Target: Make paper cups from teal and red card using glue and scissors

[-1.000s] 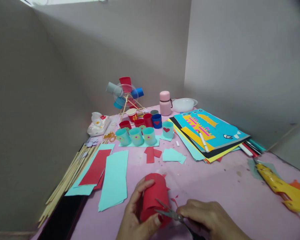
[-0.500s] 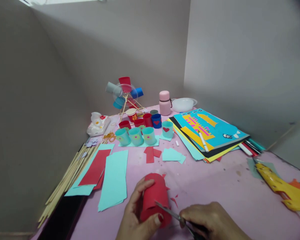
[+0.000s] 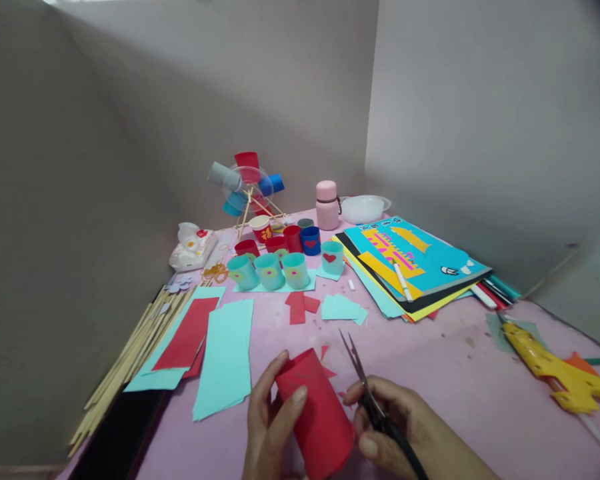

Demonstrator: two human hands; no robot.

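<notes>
My left hand (image 3: 270,427) grips a red paper-covered cup (image 3: 316,415) lying on its side near the front of the pink table (image 3: 430,360). My right hand (image 3: 405,427) holds a pair of scissors (image 3: 363,380), blades nearly together and pointing up and away, just right of the cup. Small red paper scraps (image 3: 326,363) lie by the cup's far rim.
Cyan and red paper strips (image 3: 220,347) and wooden skewers (image 3: 130,363) lie at left. Decorated cups (image 3: 270,270) and a cup-and-stick wheel (image 3: 245,183) stand behind. A stack of coloured paper (image 3: 410,267) with a pen, a pink bottle (image 3: 327,205), and a yellow glue gun (image 3: 555,363) lie right.
The scissors left the cup's near rim and now point upward beside it. My left hand turned the cup so its length runs toward me.
</notes>
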